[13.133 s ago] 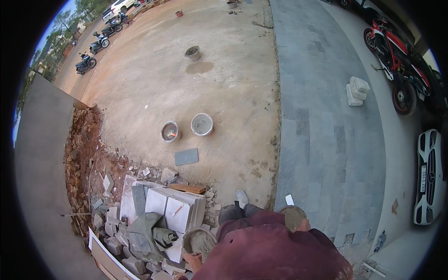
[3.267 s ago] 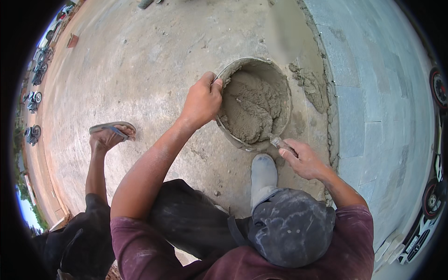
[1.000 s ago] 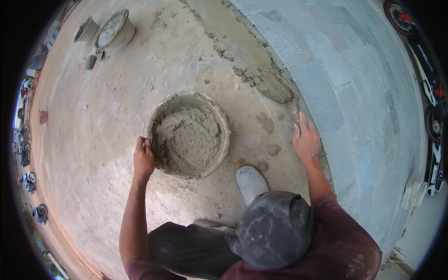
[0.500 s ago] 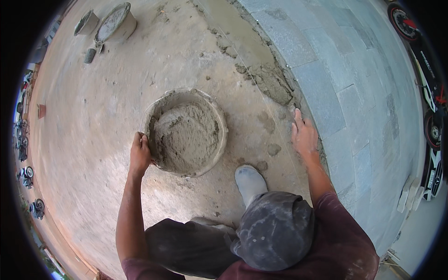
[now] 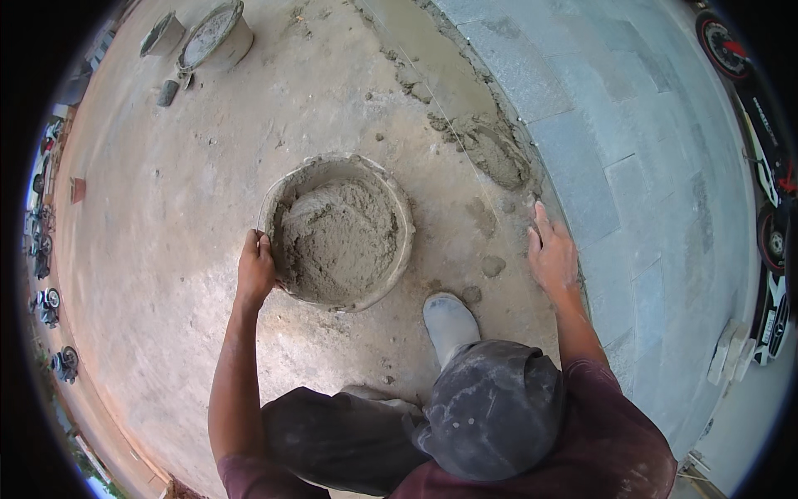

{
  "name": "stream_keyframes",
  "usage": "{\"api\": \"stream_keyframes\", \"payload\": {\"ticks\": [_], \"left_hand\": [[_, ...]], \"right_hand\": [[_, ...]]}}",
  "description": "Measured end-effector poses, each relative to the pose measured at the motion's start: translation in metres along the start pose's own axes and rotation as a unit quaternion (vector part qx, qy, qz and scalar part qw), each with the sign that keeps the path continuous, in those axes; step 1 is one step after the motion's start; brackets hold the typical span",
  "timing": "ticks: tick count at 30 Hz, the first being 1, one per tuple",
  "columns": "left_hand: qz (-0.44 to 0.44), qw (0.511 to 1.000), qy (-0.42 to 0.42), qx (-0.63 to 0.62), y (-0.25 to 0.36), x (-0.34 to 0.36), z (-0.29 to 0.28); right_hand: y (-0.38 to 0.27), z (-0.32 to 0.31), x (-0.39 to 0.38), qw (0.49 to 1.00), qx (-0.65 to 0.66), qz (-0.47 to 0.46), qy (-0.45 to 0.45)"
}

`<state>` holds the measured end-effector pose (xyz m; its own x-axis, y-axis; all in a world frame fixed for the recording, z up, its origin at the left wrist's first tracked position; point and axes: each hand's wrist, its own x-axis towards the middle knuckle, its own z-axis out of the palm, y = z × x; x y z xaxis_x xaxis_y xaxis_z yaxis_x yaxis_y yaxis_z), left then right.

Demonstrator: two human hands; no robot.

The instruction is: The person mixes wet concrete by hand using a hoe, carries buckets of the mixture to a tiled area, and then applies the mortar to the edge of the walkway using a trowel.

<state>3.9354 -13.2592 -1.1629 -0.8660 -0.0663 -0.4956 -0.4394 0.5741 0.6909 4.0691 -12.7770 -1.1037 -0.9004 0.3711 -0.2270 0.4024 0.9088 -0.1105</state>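
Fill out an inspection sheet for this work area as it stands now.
Surface: bare sandy ground, grey paving slabs to the right.
Job's things: round pan of wet mortar; mortar bed along the slab edge.
Clutter: second pan, small bucket, mortar blobs.
Hands: left hand grips the pan rim; right hand open, flat at the slab edge.
Cables: a thin string line along the edge.
Surroundings: parked motorbikes at the right rim.
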Motion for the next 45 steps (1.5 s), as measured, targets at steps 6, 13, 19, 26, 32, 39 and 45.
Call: {"api": "stream_keyframes", "payload": {"ticks": [6,13,19,26,32,39,45], "left_hand": [[0.028,0.999,0.013,0.037,-0.007,0.002,-0.021],[0.042,0.997,0.037,0.053,-0.008,-0.001,-0.011],[0.020,1.000,0.014,0.015,-0.008,0.006,-0.010],[0.035,0.998,0.025,0.034,-0.008,0.002,-0.011],[0.036,0.998,0.028,0.052,-0.009,-0.003,-0.021],[0.067,0.996,0.014,0.057,-0.007,0.006,-0.012],[0.088,0.993,0.037,0.067,-0.009,-0.005,-0.011]], "right_hand": [[-0.014,0.013,0.042,0.998,0.058,0.003,0.030],[-0.004,0.007,0.020,0.993,0.061,-0.024,0.102],[-0.027,0.012,0.057,1.000,-0.029,0.001,0.002],[-0.023,0.013,0.033,0.998,-0.048,-0.038,0.009],[-0.024,0.011,0.009,0.998,0.008,-0.060,0.007],[-0.018,0.010,-0.004,0.997,0.024,-0.072,0.029],[-0.007,0.007,-0.016,0.994,0.044,-0.090,0.042]]}}
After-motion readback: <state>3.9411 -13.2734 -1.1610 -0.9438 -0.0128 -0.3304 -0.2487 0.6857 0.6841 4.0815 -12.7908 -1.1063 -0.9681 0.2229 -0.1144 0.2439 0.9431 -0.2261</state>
